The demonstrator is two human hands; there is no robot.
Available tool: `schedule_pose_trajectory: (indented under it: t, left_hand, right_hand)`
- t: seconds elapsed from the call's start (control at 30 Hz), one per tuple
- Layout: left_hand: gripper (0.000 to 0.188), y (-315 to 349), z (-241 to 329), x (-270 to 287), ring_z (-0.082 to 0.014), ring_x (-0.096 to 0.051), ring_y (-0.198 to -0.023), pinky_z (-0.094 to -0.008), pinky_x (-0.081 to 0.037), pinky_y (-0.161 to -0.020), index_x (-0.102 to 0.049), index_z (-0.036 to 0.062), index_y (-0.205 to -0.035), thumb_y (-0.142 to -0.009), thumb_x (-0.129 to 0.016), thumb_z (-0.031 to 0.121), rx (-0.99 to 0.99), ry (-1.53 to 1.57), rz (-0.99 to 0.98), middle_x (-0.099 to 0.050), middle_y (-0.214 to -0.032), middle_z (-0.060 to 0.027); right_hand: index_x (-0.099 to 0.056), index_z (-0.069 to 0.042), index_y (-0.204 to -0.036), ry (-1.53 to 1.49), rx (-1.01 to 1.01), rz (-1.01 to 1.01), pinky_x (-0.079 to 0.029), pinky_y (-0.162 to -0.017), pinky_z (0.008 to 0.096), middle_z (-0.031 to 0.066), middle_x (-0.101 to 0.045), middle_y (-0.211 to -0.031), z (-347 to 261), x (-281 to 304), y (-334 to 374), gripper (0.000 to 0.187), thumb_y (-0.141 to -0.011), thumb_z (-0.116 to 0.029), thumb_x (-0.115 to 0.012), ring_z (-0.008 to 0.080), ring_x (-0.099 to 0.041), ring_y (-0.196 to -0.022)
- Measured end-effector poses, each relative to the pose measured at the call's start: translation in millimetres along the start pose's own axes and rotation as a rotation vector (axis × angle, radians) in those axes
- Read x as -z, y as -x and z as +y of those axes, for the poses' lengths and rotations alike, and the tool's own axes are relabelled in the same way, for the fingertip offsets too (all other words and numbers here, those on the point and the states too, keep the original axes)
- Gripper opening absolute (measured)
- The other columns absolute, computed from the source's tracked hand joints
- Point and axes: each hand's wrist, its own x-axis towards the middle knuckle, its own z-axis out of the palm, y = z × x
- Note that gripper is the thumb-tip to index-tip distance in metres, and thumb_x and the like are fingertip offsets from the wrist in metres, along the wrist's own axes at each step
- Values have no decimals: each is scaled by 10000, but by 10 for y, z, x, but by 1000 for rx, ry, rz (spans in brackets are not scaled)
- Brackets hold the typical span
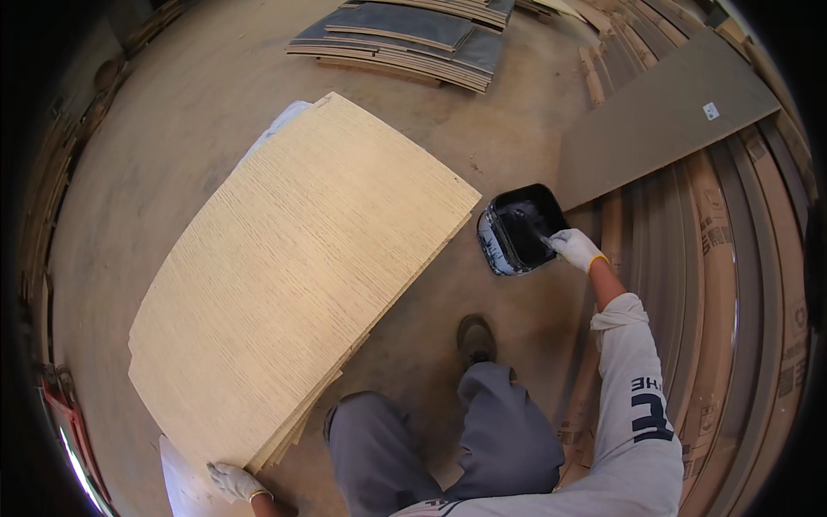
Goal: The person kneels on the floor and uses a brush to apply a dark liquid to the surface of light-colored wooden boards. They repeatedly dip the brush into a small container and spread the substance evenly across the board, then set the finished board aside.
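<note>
A stack of pale wood-grain panels (293, 250) lies slanted on the left, its edges slightly out of line. At its near corner my left hand (233, 482), in a white work glove, rests with fingers stretched out along the edge. My right hand (575, 248), gloved too, is closed around the handle of a brush (544, 239) above a black square bucket (491, 241). The brush's head reaches down into the bucket; its exact shape is hard to make out. White drips mark the bucket's outer side.
Long brown cartons (711, 233) line the right side, with a grey-brown board (663, 121) lying across them. A pile of dark sheets (405, 39) lies on the floor (207, 77) at the back. My shoe (476, 340) is between panels and cartons.
</note>
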Motion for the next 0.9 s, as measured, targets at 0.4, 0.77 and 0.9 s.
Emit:
schedule_pose_trajectory:
  t: [0.4, 0.77, 0.9]
  left_hand:
    - [549, 45, 51, 6, -332, -510, -1356, -415, -371, -1150, -555, 71, -1448, -1090, -330, 421, 10, 50, 53, -571, -1455, -167]
    - [570, 72, 86, 39, -346, -510, -1354, -413, -366, -1157, -552, 22, -1444, -1085, -337, 410, -11, 143, 71, -561, -1470, -178]
    - [570, 63, 80, 36, -346, -512, -1354, -415, -370, -1156, -557, 16, -1437, -1081, -344, 407, 13, 182, 64, -564, -1467, -182]
  right_hand:
    - [-603, -4, -1260, -669, -46, 146, -376, -453, 218, 56, -632, -781, 203, -212, 399, 330, -1021, -230, -572, 89, -520, -558]
    - [-666, 20, -1218, -283, -42, 266, -464, -603, 263, 40, -655, -808, -255, -9, 555, 355, -983, -234, -584, 101, -573, -666]
    - [-681, 44, -1197, -98, 33, 261, -494, -695, 273, 54, -681, -845, -394, 117, 488, 369, -972, -237, -599, 110, -594, -726]
